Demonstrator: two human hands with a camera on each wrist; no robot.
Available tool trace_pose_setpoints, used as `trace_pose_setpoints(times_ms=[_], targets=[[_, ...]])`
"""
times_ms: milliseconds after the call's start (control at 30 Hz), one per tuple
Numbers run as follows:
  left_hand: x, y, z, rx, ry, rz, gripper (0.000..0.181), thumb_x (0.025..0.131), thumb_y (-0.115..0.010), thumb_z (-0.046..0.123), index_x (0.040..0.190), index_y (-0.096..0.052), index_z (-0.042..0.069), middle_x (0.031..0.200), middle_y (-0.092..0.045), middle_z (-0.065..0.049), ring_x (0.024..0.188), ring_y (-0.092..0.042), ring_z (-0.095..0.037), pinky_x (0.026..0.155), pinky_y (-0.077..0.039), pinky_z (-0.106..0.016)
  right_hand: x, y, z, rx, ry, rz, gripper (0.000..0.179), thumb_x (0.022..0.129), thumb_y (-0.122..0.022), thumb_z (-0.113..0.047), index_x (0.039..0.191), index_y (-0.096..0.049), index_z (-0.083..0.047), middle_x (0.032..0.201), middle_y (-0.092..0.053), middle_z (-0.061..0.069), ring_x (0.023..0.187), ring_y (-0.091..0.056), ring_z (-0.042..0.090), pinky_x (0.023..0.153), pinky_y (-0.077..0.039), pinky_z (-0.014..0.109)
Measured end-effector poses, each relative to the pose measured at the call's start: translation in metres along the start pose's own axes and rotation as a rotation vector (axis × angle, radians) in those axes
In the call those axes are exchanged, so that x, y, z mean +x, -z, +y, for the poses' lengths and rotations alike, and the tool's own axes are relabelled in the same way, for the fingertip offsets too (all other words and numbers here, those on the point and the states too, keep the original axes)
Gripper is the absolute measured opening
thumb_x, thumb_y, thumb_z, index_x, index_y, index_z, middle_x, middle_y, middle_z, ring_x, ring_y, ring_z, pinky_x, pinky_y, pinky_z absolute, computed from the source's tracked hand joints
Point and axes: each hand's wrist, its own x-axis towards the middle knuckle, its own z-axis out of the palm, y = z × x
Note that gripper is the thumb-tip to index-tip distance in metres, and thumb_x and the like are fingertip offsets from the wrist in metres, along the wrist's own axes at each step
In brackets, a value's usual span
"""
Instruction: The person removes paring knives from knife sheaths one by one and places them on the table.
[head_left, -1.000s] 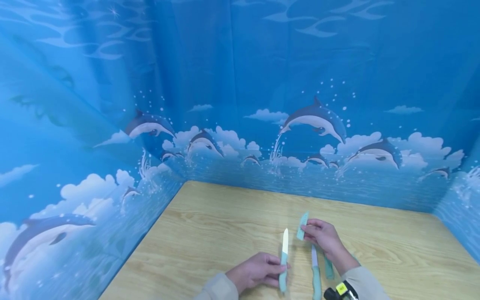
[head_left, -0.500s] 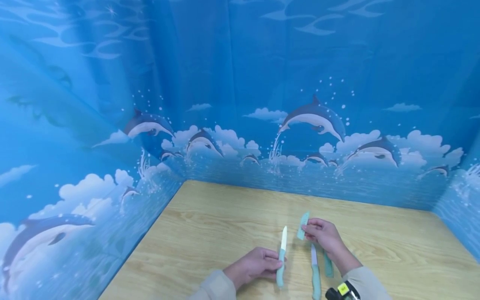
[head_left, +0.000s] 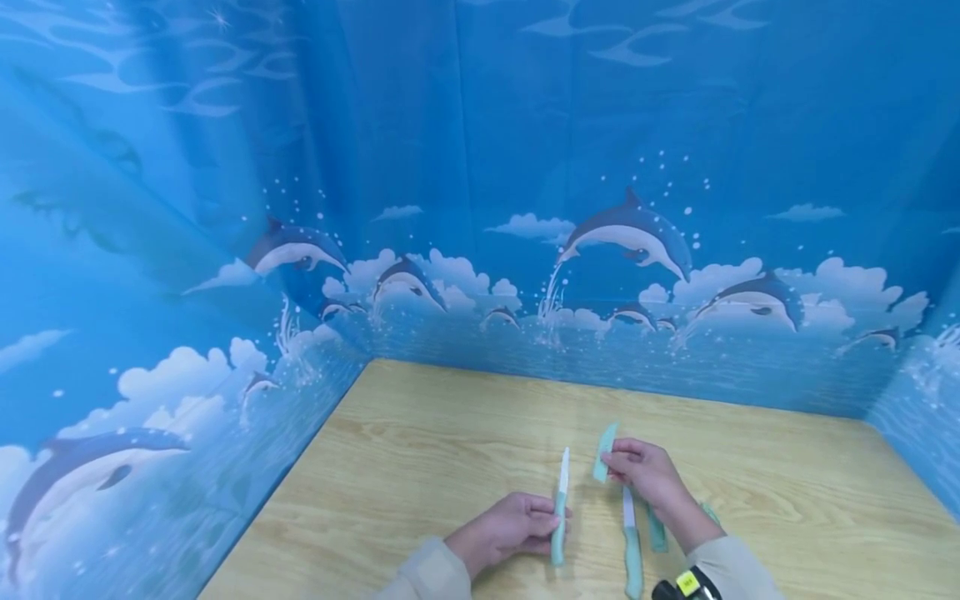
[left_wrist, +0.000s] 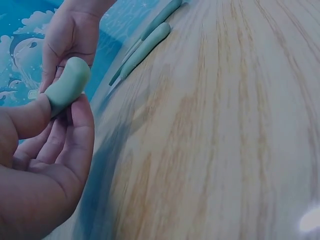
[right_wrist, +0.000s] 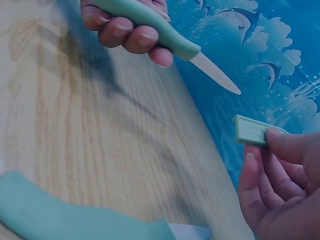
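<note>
My left hand (head_left: pixel 513 527) grips a small paring knife (head_left: pixel 559 527) by its mint-green handle, its pale blade pointing up and away. In the right wrist view that bare blade (right_wrist: pixel 217 75) points towards the mouth of a mint-green blade sheath (right_wrist: pixel 252 131), with a gap between them. Thumb and fingers of my right hand (head_left: pixel 651 479) pinch this sheath. Below the right hand, a second knife (head_left: pixel 633 554) with the same green handle lies unsheathed on the table. The left wrist view shows the held knife's rounded handle end (left_wrist: pixel 71 82) between thumb and fingers.
A darker green sheath (head_left: pixel 657 533) lies just right of the second knife. Another green piece (head_left: pixel 709 511) shows partly behind my right wrist. The wood-grain table (head_left: pixel 420 433) meets a blue dolphin-print curtain (head_left: pixel 465 333) at its back and left edges.
My left hand has shifted slightly left and away from me, and the knife has turned so its blade looks narrower. My right hand and the sheath have hardly moved.
</note>
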Motion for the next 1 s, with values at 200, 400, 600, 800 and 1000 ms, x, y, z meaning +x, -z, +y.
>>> trace_pose_setpoints(times_ms=[200, 400, 600, 800, 1000], targets=[[-0.001, 0.001, 0.001, -0.014, 0.0, 0.023, 0.025, 0.091, -0.061, 0.0, 0.115, -0.062, -0.007, 0.111, -0.069, -0.018, 0.099, -0.068, -0.028, 0.085, -0.059, -0.036, -0.005, -0.002, 0.001, -0.02, 0.047, -0.062, 0.053, 0.093, -0.065, -0.009, 0.138, -0.041, 0.007, 0.093, -0.069, 0.011, 0.078, -0.067, 0.02, 0.077, -0.061, 0.037], [-0.002, 0.001, 0.001, 0.025, -0.006, 0.08, 0.022, 0.088, -0.066, 0.0, 0.109, -0.064, -0.006, 0.108, -0.07, -0.015, 0.094, -0.07, -0.027, 0.08, -0.061, -0.034, -0.005, -0.003, 0.004, -0.071, 0.125, -0.136, 0.068, 0.093, -0.061, 0.001, 0.151, -0.027, -0.01, 0.086, -0.065, 0.011, 0.076, -0.065, 0.023, 0.073, -0.061, 0.036], [-0.003, -0.004, 0.006, 0.157, -0.023, 0.144, 0.026, 0.085, -0.071, 0.003, 0.11, -0.064, -0.003, 0.089, -0.072, -0.009, 0.08, -0.071, -0.023, 0.072, -0.062, -0.032, -0.003, -0.003, 0.007, -0.162, 0.146, -0.122, 0.064, 0.091, -0.065, -0.004, 0.148, -0.037, -0.01, 0.085, -0.066, 0.009, 0.078, -0.064, 0.022, 0.074, -0.06, 0.035], [-0.003, -0.006, 0.008, 0.223, -0.063, 0.165, 0.069, 0.081, -0.074, 0.001, 0.142, -0.043, 0.008, 0.086, -0.07, -0.007, 0.075, -0.069, -0.02, 0.069, -0.062, -0.034, -0.005, -0.002, 0.004, -0.26, 0.149, -0.113, 0.063, 0.089, -0.069, -0.009, 0.145, -0.04, -0.007, 0.082, -0.068, 0.003, 0.078, -0.064, 0.02, 0.075, -0.055, 0.034], [-0.004, -0.009, 0.008, 0.315, -0.114, 0.184, 0.087, 0.079, -0.074, -0.002, 0.152, -0.032, 0.024, 0.078, -0.067, -0.003, 0.069, -0.064, -0.016, 0.063, -0.061, -0.031, -0.005, -0.002, 0.004, -0.299, 0.144, -0.12, 0.064, 0.088, -0.07, -0.009, 0.144, -0.041, -0.005, 0.08, -0.068, 0.001, 0.076, -0.063, 0.019, 0.074, -0.055, 0.033]])
